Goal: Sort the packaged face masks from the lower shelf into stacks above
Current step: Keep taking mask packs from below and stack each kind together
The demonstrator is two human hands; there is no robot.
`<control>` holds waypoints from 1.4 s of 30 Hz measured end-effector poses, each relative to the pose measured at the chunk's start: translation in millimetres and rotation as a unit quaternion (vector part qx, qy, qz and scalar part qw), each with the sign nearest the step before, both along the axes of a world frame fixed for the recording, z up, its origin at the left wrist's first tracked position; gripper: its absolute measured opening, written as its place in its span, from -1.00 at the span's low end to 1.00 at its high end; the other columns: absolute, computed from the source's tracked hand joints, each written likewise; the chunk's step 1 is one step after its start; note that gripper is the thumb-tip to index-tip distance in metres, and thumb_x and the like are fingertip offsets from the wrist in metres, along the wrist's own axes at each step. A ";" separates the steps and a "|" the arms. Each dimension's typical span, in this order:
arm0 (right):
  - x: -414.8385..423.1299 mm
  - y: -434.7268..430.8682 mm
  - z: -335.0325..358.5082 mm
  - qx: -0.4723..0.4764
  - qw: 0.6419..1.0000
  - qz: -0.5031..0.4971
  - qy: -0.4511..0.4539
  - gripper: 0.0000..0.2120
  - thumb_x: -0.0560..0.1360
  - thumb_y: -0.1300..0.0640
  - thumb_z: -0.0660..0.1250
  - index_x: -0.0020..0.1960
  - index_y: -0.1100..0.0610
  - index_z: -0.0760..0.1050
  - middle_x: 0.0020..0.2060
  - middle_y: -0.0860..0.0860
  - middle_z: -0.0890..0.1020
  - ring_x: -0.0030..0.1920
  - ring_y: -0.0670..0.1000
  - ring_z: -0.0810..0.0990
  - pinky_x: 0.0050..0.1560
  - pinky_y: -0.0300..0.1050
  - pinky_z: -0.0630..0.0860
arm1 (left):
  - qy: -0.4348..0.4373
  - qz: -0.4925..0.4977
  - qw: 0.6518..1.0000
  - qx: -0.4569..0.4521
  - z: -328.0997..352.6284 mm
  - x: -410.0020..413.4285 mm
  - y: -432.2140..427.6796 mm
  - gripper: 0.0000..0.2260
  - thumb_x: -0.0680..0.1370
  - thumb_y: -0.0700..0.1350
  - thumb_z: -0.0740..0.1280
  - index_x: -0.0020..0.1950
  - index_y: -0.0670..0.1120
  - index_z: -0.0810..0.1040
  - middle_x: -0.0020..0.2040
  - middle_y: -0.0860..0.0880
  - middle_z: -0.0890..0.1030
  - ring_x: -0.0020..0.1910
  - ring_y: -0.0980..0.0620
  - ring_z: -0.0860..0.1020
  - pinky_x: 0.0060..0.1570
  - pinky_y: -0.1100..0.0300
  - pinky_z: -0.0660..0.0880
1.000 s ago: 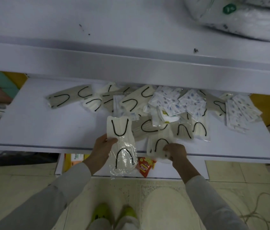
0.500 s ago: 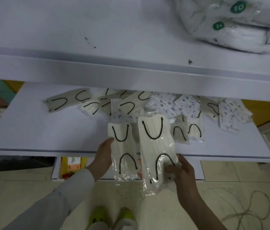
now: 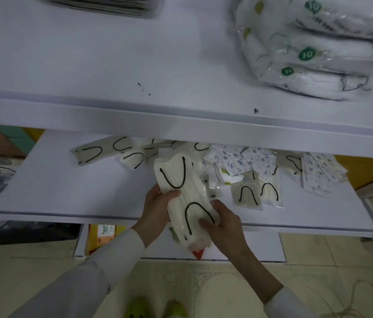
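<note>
From the head view, a cream mask packet [image 3: 184,198] with black ear loops is held over the front edge of the lower shelf [image 3: 71,191], tilted with its top end leaning left. Half a second ago two such packets were held side by side, one in each hand; now they have been brought together, and only a sliver of a second packet can be made out beneath the top one, so a single bundle is seen. The left hand [image 3: 155,208] is clenched on the bundle's left edge, with the thumb laid across the front. The right hand [image 3: 223,222] is closed on the lower right part, with fingers pressed over the lower ear loop. Each grip is therefore grasping the same bundle.

Behind the hands, the loose masks [image 3: 247,171] are left scattered along the back of the lower shelf: cream ones with black loops and white ones with a blue print. Two cream packets [image 3: 257,193] lie just right of the bundle.

More of the upper shelf [image 3: 112,65] is taken in than before. Stacked white mask packs [image 3: 314,51] with green round labels are seen at its right, and a blurred dark stack [image 3: 103,5] at the top left edge.
</note>
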State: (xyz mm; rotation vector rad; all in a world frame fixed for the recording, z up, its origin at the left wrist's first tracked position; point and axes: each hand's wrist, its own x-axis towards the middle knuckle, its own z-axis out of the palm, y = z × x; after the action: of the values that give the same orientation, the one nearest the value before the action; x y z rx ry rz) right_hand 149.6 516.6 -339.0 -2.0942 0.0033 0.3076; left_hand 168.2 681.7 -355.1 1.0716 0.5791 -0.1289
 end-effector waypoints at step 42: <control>77.0 101.6 275.8 0.158 0.935 0.148 -0.281 -0.62 0.34 0.19 0.46 0.10 -0.08 0.53 0.01 -0.13 0.64 0.07 -0.10 0.59 0.14 0.03 0.54 | -0.265 0.068 0.888 0.369 280.4 -22.6 188.1 -0.66 0.27 -0.33 0.50 -0.05 -0.13 0.49 -0.12 -0.10 0.61 -0.10 -0.03 0.56 -0.02 0.13 0.49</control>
State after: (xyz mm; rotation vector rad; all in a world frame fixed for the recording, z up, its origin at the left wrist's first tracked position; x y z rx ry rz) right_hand 226.6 618.2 -63.2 -1.7888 -0.6665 -0.1197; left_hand 145.5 869.8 -74.8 1.7175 0.1869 0.5429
